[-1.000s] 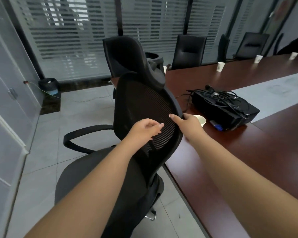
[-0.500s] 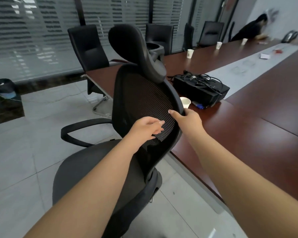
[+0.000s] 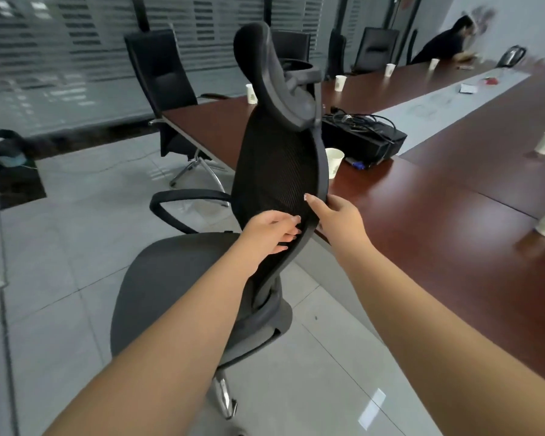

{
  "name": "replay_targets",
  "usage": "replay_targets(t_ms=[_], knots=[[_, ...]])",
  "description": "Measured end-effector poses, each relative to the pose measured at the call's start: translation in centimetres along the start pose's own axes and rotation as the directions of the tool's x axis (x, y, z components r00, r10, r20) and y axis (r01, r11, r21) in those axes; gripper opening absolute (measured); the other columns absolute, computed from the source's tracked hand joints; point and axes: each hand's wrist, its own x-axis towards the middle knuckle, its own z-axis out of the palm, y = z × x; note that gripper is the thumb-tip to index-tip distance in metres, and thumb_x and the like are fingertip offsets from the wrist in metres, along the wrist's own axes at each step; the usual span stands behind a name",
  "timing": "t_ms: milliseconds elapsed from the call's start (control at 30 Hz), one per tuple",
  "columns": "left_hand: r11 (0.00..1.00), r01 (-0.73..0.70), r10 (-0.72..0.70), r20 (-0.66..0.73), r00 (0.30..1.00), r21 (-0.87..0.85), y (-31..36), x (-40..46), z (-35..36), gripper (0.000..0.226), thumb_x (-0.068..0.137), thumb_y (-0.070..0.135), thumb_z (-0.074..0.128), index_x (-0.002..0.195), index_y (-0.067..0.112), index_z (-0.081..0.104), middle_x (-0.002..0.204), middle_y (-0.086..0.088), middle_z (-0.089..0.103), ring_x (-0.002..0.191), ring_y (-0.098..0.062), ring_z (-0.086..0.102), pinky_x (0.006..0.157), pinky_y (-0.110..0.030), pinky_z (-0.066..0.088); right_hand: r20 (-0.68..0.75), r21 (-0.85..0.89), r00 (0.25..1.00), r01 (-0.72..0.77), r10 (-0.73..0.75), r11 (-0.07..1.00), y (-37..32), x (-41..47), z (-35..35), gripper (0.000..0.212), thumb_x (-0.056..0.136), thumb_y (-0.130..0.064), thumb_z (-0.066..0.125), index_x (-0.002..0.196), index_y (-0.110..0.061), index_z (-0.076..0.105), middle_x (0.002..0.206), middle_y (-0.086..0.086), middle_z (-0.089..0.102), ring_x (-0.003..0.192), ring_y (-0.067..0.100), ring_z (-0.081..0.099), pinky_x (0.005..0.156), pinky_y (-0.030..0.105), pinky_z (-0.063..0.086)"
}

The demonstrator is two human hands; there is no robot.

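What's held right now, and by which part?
The office chair, by its backrest: the right hand grips its lower side edge, thumb on the mesh. The left hand lays its fingers against the mesh beside it; whether they grip is unclear.

We're in an office mtg room. We see a long dark-red conference table point(image 3: 453, 221) running the length of the rm, w/ black high-back chairs point(image 3: 161, 86) drawn up along its far side & paper cups point(image 3: 340, 82) set out at the places. A black box of AV kit point(image 3: 368, 141) w/ tangled cables sits on the tabletop. Frosted, striped glass partitions point(image 3: 60, 58) wall the rm off; the floor point(image 3: 76, 253) is pale glossy tile. The mesh swivel chair point(image 3: 277, 158) w/ headrest & armrest right in front of us is std office issue. One person point(image 3: 444, 45) sits at the table's far end.
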Motion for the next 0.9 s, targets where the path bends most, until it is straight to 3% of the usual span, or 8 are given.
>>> replay_targets(t_ms=[100,167,233,433,567,733,900], knots=[[0.999,0.036,-0.038,-0.075,0.996,-0.023,-2.2,-3.6,-1.3,0.014,0.093,0.022,0.055,0.101,0.013,0.062,0.086,0.0,0.066,0.089,-0.012,0.062,0.082,-0.024,0.049,0.039,0.1,0.991,-0.129,0.125,0.987,2.5,-4.0,0.6,0.035,0.088,-0.038,0.06,0.107,-0.01,0.062,0.099,0.0,0.063,0.102,0.019,0.059,0.097,0.037,0.047],[0.994,0.098,-0.104,-0.127,0.987,-0.05,-4.2,-6.1,-2.4,0.009,0.092,0.022,0.056,0.094,0.016,0.063,0.087,0.0,0.067,0.09,-0.014,0.063,0.085,-0.027,0.049,0.108,0.144,0.967,-0.243,0.229,0.959,4.7,-6.9,1.5,0.024,0.089,-0.036,0.06,0.089,-0.012,0.062,0.088,0.001,0.063,0.095,0.02,0.062,0.095,0.035,0.049],[0.985,0.161,-0.17,-0.18,0.969,-0.066,-6.3,-8.5,-3.9,0.008,0.092,0.023,0.057,0.09,0.017,0.063,0.088,-0.001,0.068,0.092,-0.015,0.063,0.085,-0.028,0.049,0.198,0.177,0.928,-0.35,0.315,0.92,6.5,-9.8,2.9,0.023,0.09,-0.033,0.06,0.09,-0.01,0.061,0.084,0.002,0.063,0.084,0.015,0.062,0.087,0.028,0.05],[0.929,0.29,-0.358,-0.36,0.862,-0.229,-12.3,-13.4,-9.0,0.01,0.091,0.023,0.058,0.083,0.018,0.062,0.083,-0.001,0.068,0.09,-0.017,0.063,0.08,-0.027,0.05,0.425,0.023,0.788,-0.502,0.446,0.865,9.5,-14.6,8.0,0.021,0.089,-0.029,0.062,0.078,-0.011,0.062,0.077,0.004,0.064,0.067,0.013,0.06,0.074,0.022,0.051],[0.878,0.343,-0.465,-0.429,0.774,-0.333,-15.9,-15.8,-12.6,0.012,0.091,0.023,0.058,0.082,0.015,0.061,0.081,-0.002,0.065,0.083,-0.015,0.061,0.075,-0.025,0.049,0.457,-0.012,0.704,-0.607,0.544,0.795,10.8,-16.0,11.6,0.021,0.089,-0.024,0.062,0.078,-0.007,0.059,0.07,0.005,0.056,0.06,0.014,0.052,0.065,0.019,0.045],[0.795,0.426,-0.596,-0.427,0.68,-0.432,-21.0,-15.9,-16.6,0.017,0.091,0.027,0.058,0.098,0.012,0.063,0.083,-0.001,0.066,0.085,-0.016,0.061,0.074,-0.025,0.048,0.446,-0.075,0.602,-0.712,0.662,0.698,13.8,-17.2,17.5,0.03,0.086,-0.035,0.065,0.079,-0.007,0.057,0.078,0.006,0.061,0.074,0.016,0.059,0.08,0.027,0.051],[0.703,0.575,-0.707,-0.319,0.631,-0.42,-25.5,-14.4,-19.1,0.038,0.092,0.036,0.054,0.117,0.008,0.055,0.112,-0.005,0.064,0.094,-0.017,0.059,0.08,-0.027,0.048,0.427,-0.128,0.503,-0.789,0.751,0.601,16.2,-19.0,23.6,0.04,0.086,-0.044,0.062,0.101,-0.007,0.056,0.097,0.007,0.06,0.093,0.019,0.06,0.076,0.026,0.049]])
